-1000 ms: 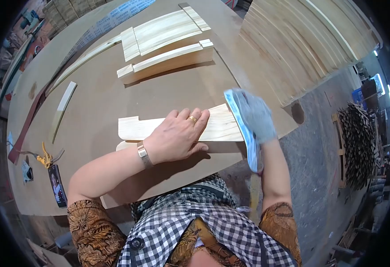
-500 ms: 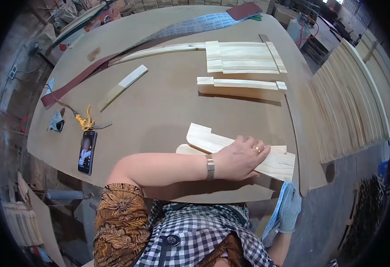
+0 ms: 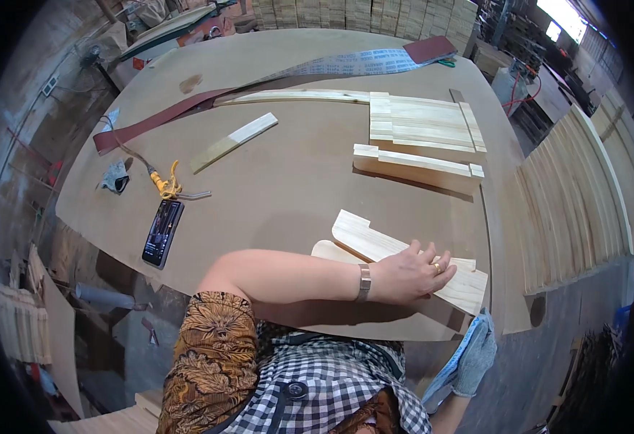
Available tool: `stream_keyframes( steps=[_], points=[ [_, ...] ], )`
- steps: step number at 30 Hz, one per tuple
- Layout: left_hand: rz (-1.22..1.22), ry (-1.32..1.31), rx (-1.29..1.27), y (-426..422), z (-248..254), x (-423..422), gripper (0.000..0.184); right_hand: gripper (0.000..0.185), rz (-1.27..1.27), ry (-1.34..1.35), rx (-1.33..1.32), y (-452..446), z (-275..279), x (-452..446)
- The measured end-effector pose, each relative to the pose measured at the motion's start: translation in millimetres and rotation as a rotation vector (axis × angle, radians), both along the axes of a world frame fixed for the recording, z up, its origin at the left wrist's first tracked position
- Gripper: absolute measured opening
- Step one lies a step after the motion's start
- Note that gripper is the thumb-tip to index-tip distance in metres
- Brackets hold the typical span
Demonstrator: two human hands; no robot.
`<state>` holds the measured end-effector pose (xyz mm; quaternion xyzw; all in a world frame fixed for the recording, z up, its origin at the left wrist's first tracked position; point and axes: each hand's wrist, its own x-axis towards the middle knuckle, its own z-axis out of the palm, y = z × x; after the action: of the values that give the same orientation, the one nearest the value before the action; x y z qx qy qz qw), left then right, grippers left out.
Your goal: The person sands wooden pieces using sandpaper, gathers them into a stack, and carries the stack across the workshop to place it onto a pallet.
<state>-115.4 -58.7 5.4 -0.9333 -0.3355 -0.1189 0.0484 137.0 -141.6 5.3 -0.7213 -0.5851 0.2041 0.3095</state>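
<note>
My left hand (image 3: pixel 411 273), bare with a ring and a watch, lies over a pale notched wooden piece (image 3: pixel 364 235), its fingers bent over the far edge. Beneath that piece, a second rounded wooden piece (image 3: pixel 328 251) partly shows. My right hand (image 3: pixel 474 362), in a grey glove, is closed on a blue-backed sandpaper strip (image 3: pixel 451 372) at the right end of the notched piece. How its fingers wrap the strip is partly hidden.
Farther back are stacked wooden pieces (image 3: pixel 425 119), another notched piece (image 3: pixel 418 168) and a long sanding belt (image 3: pixel 331 66). On the left are a wood stick (image 3: pixel 236 142), a yellow air gun (image 3: pixel 165 185) and a phone (image 3: pixel 163 233). Boards (image 3: pixel 570 202) stand at the right.
The view has shifted, so the table's contents sit farther right and mostly lower. The left hand stays on the wooden piece, its fingers a little more spread. The gloved hand remains at the piece's end.
</note>
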Motion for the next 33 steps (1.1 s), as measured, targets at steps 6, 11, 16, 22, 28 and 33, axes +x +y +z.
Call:
stream_keyframes(
  steps=[6, 11, 16, 22, 28, 33],
  points=[
    [-0.021, -0.066, -0.121, -0.3, 1.5, -1.2, 0.063, 0.044, -0.009, 0.029, 0.011, 3.5, -3.7, 13.3],
    [0.181, -0.026, 0.015, -15.1, -4.9, 24.4, 0.071, 0.040, 0.030, 0.039, 0.266, 48.1, 63.0, -26.1],
    [0.122, -0.521, 0.100, -6.3, -73.1, 52.4, 0.049, 0.044, 0.825, -0.481, 0.479, 104.0, 108.4, -150.3],
    [0.194, -0.707, -0.157, 14.1, -81.6, 79.8, 0.038, 0.048, 1.057, -0.820, -0.016, 114.7, 64.2, -273.9],
    [0.054, -0.977, -0.564, -2.1, -53.2, 72.8, 0.037, 0.045, 0.959, -0.800, -0.247, 131.4, 70.8, -291.3],
    [0.115, -0.796, -0.578, -5.8, -48.5, 59.2, 0.037, 0.042, 0.879, -0.963, 0.010, 182.3, 45.7, -285.0]
  ],
)
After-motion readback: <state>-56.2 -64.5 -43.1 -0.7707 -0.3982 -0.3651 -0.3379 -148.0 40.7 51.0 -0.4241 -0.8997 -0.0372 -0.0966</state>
